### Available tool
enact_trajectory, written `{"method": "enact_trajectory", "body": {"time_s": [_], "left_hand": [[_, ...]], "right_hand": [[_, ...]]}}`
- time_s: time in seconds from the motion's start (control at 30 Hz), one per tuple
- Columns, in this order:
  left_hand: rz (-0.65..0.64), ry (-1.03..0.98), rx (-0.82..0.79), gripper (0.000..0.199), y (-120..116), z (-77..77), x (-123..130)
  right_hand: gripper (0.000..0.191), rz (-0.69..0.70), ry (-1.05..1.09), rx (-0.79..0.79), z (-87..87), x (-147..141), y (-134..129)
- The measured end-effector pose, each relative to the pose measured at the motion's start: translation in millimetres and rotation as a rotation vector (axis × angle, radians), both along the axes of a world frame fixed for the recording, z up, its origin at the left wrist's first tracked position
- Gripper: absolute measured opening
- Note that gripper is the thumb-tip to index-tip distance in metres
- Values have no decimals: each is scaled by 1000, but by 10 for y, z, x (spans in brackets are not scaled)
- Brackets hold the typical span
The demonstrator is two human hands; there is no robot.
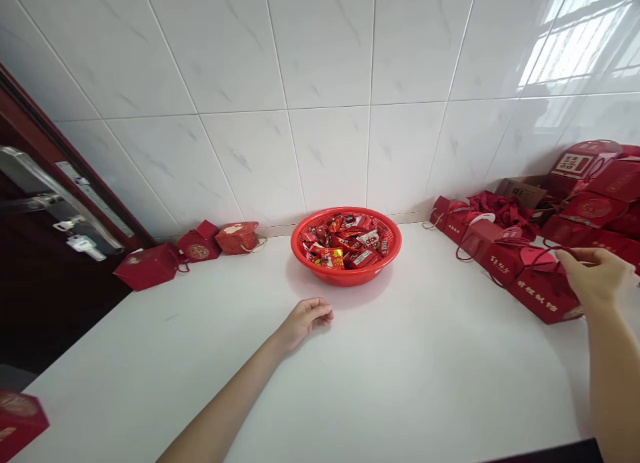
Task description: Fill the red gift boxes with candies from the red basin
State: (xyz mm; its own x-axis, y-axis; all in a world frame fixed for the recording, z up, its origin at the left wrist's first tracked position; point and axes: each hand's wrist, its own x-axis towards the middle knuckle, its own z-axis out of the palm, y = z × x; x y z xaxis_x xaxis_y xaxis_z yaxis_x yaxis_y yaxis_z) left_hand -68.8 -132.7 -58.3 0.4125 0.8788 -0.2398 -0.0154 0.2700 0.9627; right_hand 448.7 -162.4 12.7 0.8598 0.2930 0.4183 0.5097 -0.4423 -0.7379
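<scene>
My left hand (305, 323) rests on the white table with its fingers curled in and nothing visible in them. Just beyond it stands a red plastic basket (346, 276) filled with wrapped candies (350, 239). At the right, my right hand (597, 276) pinches the dark red cord handle of a red gift box (543, 295), the nearest in a row. This box still sits on the table, light lettering on its side. Directly behind it is another red gift box (500, 259) with a cord handle. The right palm hides part of the near box's end.
More red boxes (595, 206) are piled at the far right beside a brown cardboard piece (520, 193). Several small red boxes (200, 244) line the back left, and another red box (20, 419) is at the lower left. A tiled wall (330, 156) borders the table; a door with keys (85, 244) is left.
</scene>
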Motion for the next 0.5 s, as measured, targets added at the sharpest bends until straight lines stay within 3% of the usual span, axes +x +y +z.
{"method": "enact_trajectory", "body": {"time_s": [0.07, 0.23, 0.4, 0.5], "left_hand": [[7, 2, 2, 38, -6, 6, 2], [4, 9, 14, 39, -11, 1, -3], [-21, 59, 39, 41, -28, 33, 15], [-92, 148, 60, 37, -12, 244, -13]], "right_hand": [[13, -41, 66, -52, 71, -101, 22], [20, -2, -54, 69, 224, -478, 66], [9, 408, -65, 188, 257, -1024, 56], [21, 729, 107, 274, 212, -1427, 39]]}}
